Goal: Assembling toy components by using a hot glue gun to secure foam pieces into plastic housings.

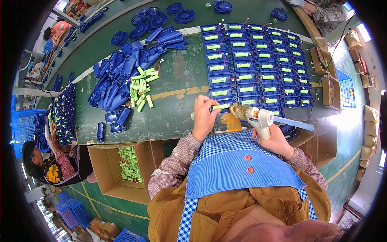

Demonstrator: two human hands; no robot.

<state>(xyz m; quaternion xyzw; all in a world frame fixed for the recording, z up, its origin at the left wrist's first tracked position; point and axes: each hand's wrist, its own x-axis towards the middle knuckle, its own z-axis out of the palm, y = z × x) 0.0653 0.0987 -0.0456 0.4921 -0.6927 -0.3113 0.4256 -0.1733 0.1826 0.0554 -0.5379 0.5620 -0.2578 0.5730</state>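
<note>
My left hand point(204, 117) is closed in a pinch at the end of a light green cylindrical battery point(220, 107), at the near edge of the rows of blue plastic housings. My right hand point(277, 142) grips a white hot glue gun point(264, 119) by its handle. A translucent glue stick point(294, 123) juts out of the gun's back, to the right. The gun's dirty, glue-crusted nozzle point(238, 109) points left and is close to the right end of the battery. Whether the battery touches the housing under it is hard to make out.
Rows of blue housings point(264, 76) with green batteries and thin wires cover the bench's right side. Left of centre lie loose green batteries point(141, 86) and a heap of blue shells point(117, 76). Round blue grilles point(155, 20) lie beyond. A cardboard box point(102, 171) of batteries stands below the edge; a co-worker point(52, 165) is at left.
</note>
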